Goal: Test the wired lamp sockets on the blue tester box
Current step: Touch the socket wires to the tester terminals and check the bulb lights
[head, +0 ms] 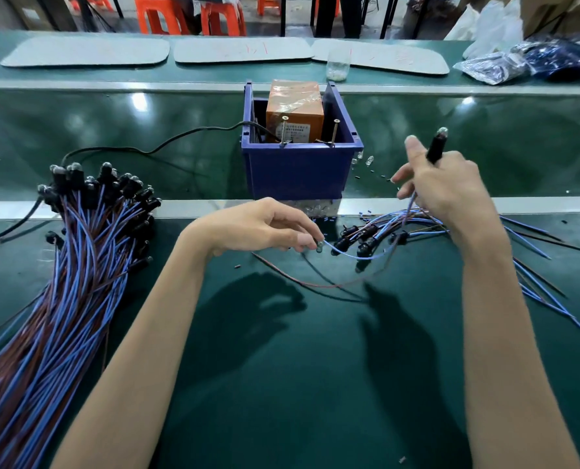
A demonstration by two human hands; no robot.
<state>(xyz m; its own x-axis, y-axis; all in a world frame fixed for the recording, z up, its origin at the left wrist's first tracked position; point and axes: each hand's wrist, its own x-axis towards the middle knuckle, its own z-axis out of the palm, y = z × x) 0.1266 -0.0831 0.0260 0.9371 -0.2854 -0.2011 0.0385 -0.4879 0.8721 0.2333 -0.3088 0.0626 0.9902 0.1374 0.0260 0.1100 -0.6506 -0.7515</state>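
Just right of the one blue plastic tester box at the green tabletop's far edge, the right hand grips one black wired lamp socket upright, while the left hand pinches its thin blue wire at the end.

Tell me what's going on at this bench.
A person is working through wired lamp sockets. The right hand holds one black socket up, right of the blue tester box and not touching it. The left hand pinches the end of a blue wire low over the bench. A large bundle of sockets lies at left, a smaller pile at right.
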